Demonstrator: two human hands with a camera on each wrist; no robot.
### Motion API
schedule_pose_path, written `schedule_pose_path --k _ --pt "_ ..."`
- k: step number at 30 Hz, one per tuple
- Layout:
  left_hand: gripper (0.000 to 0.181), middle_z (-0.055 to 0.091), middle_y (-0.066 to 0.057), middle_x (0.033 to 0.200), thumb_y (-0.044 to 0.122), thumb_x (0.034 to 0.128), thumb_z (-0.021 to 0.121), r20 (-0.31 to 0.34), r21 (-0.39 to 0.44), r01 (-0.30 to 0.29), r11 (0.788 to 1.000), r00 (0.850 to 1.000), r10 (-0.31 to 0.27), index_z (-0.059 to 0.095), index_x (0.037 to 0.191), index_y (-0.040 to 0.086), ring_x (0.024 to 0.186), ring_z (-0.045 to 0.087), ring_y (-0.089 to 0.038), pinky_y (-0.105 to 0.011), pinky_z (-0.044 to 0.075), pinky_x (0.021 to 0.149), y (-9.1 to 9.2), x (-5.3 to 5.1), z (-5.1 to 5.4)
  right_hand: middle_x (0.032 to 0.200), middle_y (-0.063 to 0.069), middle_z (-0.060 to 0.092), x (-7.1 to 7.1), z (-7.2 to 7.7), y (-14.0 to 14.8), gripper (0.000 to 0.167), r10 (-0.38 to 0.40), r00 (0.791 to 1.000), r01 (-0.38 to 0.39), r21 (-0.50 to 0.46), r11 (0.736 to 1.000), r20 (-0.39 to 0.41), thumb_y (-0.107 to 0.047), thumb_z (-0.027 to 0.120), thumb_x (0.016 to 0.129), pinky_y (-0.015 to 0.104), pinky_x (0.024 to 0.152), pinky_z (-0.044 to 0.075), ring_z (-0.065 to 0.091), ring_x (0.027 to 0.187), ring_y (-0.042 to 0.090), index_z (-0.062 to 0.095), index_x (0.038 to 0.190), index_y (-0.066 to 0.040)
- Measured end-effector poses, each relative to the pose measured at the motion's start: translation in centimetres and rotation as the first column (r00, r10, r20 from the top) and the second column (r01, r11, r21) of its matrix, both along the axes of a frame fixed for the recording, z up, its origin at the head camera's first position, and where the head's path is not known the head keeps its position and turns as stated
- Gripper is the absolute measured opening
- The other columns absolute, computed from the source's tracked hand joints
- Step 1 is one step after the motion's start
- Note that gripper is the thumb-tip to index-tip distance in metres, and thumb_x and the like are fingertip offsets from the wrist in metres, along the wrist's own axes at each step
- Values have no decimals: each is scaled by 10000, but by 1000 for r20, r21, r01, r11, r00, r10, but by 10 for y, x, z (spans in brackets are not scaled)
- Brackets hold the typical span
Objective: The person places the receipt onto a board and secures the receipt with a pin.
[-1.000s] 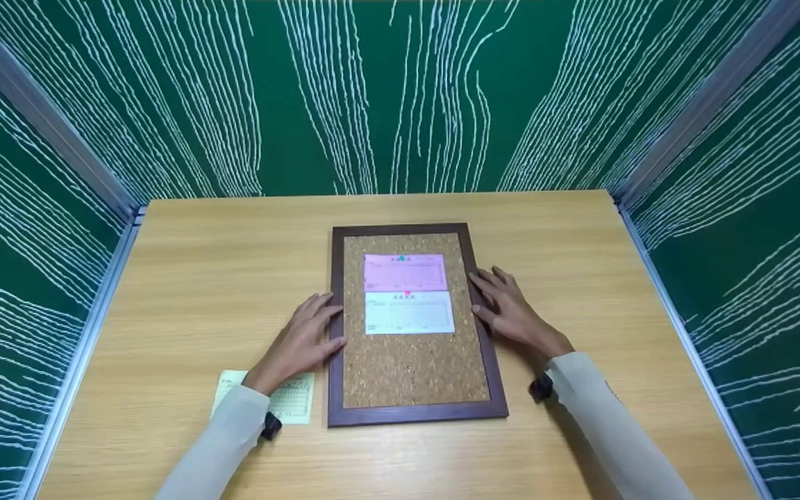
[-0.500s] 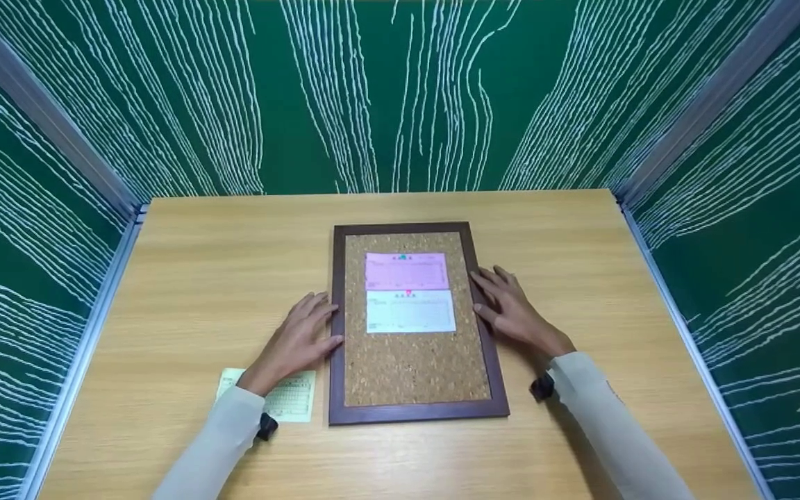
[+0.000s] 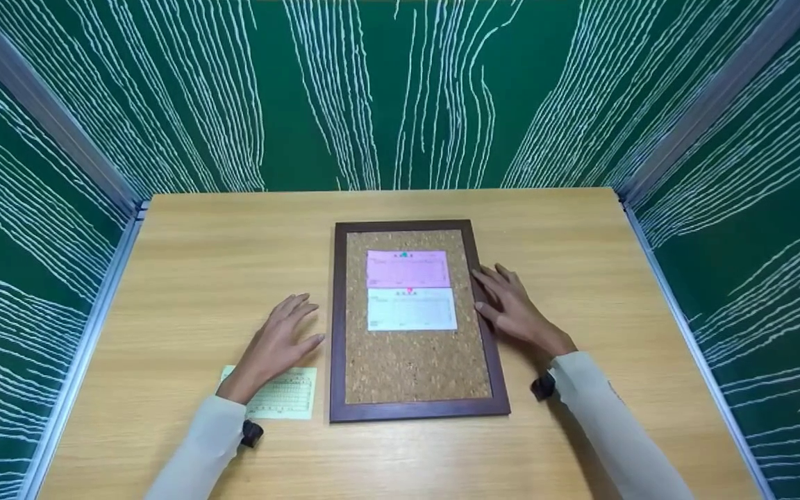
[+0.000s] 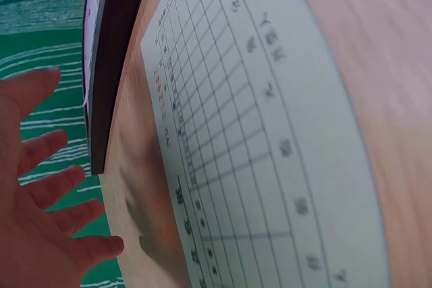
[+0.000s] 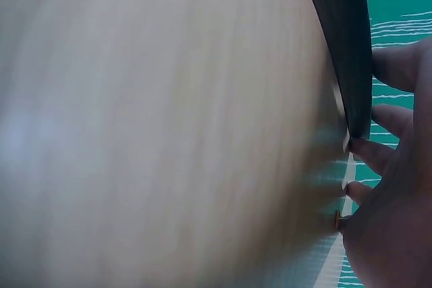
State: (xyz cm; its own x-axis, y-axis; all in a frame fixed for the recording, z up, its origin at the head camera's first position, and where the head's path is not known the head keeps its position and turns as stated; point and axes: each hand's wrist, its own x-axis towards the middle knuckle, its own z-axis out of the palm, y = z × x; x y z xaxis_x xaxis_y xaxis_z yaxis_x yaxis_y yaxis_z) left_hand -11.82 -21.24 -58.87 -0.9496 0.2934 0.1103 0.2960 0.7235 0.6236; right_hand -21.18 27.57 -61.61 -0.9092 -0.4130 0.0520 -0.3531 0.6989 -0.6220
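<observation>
A cork board [image 3: 414, 368] with a dark brown frame lies flat on the table. Pinned to it are a pink printed slip [image 3: 407, 271], with a green pushpin [image 3: 404, 255], and a white printed slip [image 3: 411, 314] just below, with a red pushpin [image 3: 410, 290]. My left hand [image 3: 273, 351] hovers left of the frame, fingers spread, holding nothing. Partly under that wrist lies a light green printed form [image 4: 236, 133], loose on the table. My right hand [image 3: 517, 314] rests its fingertips and thumb against the frame's right edge, as the right wrist view also shows.
The wooden table [image 3: 219, 243] is bounded by green panels [image 3: 428, 97] with white wavy lines at the back and both sides. Metal rails [image 3: 692, 333] run along the side panels. A dark wrist device [image 3: 252, 434] sits on each sleeve.
My left hand has let go of the frame's left edge and drawn back to the left. The right hand stays at the frame, and the board keeps its place.
</observation>
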Motion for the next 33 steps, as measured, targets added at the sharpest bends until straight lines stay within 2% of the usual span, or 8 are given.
schedule_pose_path --k 4,12,18,24,33 --pt "618 433 -204 1715 319 1039 786 18 23 -27 999 999 27 593 1552 34 1614 334 -454 -709 331 1254 -8 6 1 1782 217 302 1 0 1 679 -7 1000 7 6 1000 5 -248 643 1093 780 1286 96 108 1671 491 398 1709 -102" --pt "614 457 -188 1701 299 1023 810 16 70 -107 992 994 106 612 1538 28 1590 377 -449 -694 357 1245 -25 16 0 1773 227 319 7 4 4 685 0 1000 0 -31 1000 10 -220 681 1079 799 1267 146 107 1671 487 419 1696 -82" --pt "592 496 -223 1653 271 1033 801 43 103 -167 981 986 163 612 1532 16 1552 415 -471 -700 368 1231 -40 25 2 1754 246 346 9 4 6 690 30 1000 -30 -54 998 -3 -200 700 1055 789 1269 165 131 1666 491 440 1674 -41" --pt "572 550 -220 1596 277 1031 803 59 138 -219 966 975 213 632 1503 2 1517 450 -451 -688 373 1228 -55 34 2 1763 228 340 9 3 7 720 39 999 -39 -59 998 13 -234 719 1042 790 1271 158 124 1671 479 437 1681 -60" --pt "538 554 -234 1587 267 1040 794 88 161 -279 947 959 268 651 1473 -16 1506 437 -447 -695 346 1232 -72 46 -3 1764 228 336 9 3 9 731 41 999 -40 -73 997 22 -253 740 1043 800 1268 137 124 1669 485 437 1682 -66"
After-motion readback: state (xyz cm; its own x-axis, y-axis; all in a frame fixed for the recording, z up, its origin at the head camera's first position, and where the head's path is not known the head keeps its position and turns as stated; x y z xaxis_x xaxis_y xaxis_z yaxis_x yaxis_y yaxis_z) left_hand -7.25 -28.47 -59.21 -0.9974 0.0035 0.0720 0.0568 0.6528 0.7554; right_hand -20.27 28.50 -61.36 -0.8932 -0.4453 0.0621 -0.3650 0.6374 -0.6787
